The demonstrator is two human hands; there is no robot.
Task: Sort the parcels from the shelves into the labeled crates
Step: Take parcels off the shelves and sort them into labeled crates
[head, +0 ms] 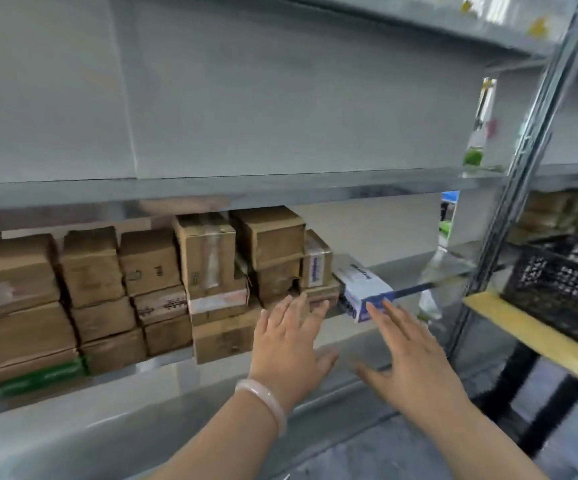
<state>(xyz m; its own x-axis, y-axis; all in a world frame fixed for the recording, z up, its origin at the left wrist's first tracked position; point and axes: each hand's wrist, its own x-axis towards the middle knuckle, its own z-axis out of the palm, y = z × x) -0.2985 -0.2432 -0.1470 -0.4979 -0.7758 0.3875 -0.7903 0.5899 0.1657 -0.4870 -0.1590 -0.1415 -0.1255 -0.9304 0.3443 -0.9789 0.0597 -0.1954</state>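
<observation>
- Left hand [287, 344] and right hand [415, 362]: fingers [299, 308] spread, gripping nothing.
- White-and-blue cardboard box [362, 287] at my right fingertips [373, 309]; I fear tugging it topples the stacked brown cardboard parcels [211, 265] ahead of my left fingers.

Stacked parcels [107, 289] fill the left and middle of a shelf [402, 270], packed in rows close under the shelf board above [211, 192]. At the stack's right end, a long carton [363, 289] lies on the shelf just beside the parcels. Nearer the viewer, a person's left hand [287, 344] is spread in front of the stack's right edge, and the right hand [415, 355] is at the carton's near end. Right of the rack's upright post [523, 174], a crate [564, 282] sits on a counter [523, 327].
</observation>
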